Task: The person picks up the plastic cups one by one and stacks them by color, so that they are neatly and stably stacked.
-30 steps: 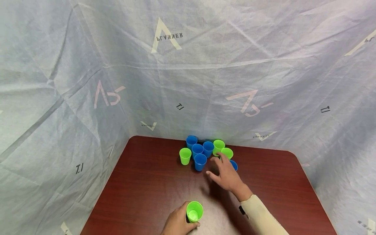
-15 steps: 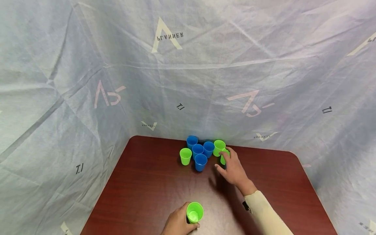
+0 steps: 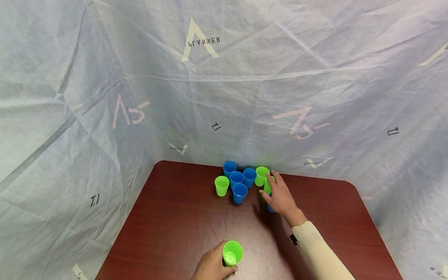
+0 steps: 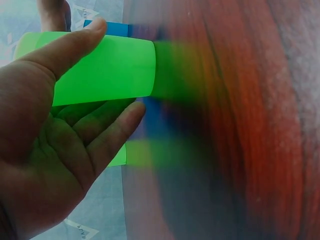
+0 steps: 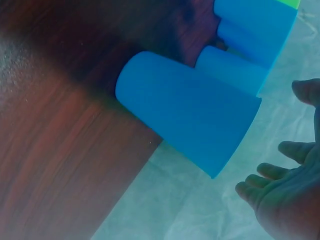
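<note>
Near the front of the table my left hand (image 3: 210,262) holds a green cup (image 3: 232,252) upright, thumb on one side and fingers on the other. The left wrist view shows this cup (image 4: 110,65) close over the wood. My right hand (image 3: 281,197) hovers at the right end of the cup group, fingers spread and holding nothing. It partly covers a green cup (image 3: 267,186) and a blue cup (image 3: 270,208). In the right wrist view a blue cup (image 5: 185,110) stands apart from the fingertips.
Several blue cups (image 3: 239,193) stand clustered toward the back of the dark red table (image 3: 168,217). One green cup (image 3: 221,186) is left of them, another green cup (image 3: 262,175) at their right. A grey printed cloth (image 3: 231,101) hangs around the table.
My right hand has shifted right over the end cups, and the blue cup there now shows on its left side. The left hand and its green cup stay put.
</note>
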`<state>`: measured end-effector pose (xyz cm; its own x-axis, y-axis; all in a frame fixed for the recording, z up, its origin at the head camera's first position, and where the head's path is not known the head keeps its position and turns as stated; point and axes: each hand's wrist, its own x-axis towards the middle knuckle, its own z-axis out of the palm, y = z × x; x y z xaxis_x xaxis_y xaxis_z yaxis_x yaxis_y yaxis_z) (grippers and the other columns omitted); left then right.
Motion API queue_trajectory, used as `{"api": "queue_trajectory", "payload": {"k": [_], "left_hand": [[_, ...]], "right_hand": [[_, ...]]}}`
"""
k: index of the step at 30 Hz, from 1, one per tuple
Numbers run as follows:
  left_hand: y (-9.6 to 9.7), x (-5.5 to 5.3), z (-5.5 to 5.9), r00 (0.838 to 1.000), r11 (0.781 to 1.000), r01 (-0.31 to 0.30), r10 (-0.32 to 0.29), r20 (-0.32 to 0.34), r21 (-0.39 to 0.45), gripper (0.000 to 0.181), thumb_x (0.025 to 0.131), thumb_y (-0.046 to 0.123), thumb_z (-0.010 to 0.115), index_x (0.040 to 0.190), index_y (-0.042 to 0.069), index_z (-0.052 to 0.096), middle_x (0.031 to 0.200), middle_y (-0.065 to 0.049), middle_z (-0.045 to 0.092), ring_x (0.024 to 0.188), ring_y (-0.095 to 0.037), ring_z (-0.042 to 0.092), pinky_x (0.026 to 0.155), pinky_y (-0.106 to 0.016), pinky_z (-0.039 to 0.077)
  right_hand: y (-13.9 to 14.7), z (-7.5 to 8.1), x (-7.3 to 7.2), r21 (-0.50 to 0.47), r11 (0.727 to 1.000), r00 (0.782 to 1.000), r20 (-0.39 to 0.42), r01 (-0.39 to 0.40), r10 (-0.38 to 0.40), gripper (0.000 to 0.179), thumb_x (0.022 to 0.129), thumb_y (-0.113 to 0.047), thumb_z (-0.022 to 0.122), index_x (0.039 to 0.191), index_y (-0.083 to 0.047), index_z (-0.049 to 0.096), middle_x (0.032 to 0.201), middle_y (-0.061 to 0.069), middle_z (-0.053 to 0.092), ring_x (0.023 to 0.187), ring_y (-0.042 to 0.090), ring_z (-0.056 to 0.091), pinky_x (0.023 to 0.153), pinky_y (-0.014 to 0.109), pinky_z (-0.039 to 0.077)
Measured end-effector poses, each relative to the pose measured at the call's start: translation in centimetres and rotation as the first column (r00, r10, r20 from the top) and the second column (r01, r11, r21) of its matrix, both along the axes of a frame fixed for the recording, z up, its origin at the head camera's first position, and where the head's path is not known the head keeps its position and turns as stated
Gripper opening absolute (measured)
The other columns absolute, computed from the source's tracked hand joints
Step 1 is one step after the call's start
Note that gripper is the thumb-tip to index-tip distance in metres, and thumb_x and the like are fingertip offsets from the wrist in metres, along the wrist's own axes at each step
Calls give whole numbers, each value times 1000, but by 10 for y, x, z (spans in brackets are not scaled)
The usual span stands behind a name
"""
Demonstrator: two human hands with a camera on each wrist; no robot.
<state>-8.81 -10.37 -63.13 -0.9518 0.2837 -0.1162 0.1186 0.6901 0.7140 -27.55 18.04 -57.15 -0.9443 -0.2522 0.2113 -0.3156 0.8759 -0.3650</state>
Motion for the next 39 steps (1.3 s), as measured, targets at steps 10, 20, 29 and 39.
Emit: {"api": "queue_trajectory", "payload": {"k": [10, 20, 29, 39], "left_hand": [[-2, 5, -5, 999, 1000, 0, 0, -39, 20, 73, 74, 42, 97, 133, 13, 64, 109, 0, 77, 93, -12, 73, 77, -36, 57], [-2, 5, -4, 998, 1000, 2, -1, -59, 24, 72, 74, 41, 96, 133, 13, 65, 108, -1, 77, 93, -12, 72, 76, -35, 57], [-1, 5, -4, 996, 1000, 3, -1, -85, 28, 71, 74, 41, 97, 131, 13, 65, 107, -1, 77, 91, -11, 72, 74, -34, 56], [-2, 3, -5, 997, 999, 8, -5, -80, 34, 71, 74, 41, 97, 132, 14, 65, 108, 0, 77, 92, -11, 72, 75, -34, 56]], "right_hand": [[5, -4, -4, 56, 998, 993, 109, 31, -37, 78, 107, -34, 63, 163, 7, 27, 170, 35, 22, 158, 56, 21, 124, 66, 31], [6, -5, -13, 86, 995, 986, 156, 48, -61, 75, 109, -31, 58, 163, 10, 24, 170, 35, 21, 158, 55, 20, 126, 64, 29], [8, -10, -17, 97, 995, 982, 179, 34, -51, 67, 111, -20, 53, 159, 17, 24, 167, 38, 26, 155, 54, 29, 125, 61, 33], [4, -5, -19, 36, 998, 980, 189, 57, -63, 70, 111, -26, 55, 162, 11, 25, 162, 35, 34, 148, 50, 40, 115, 60, 46]]}}
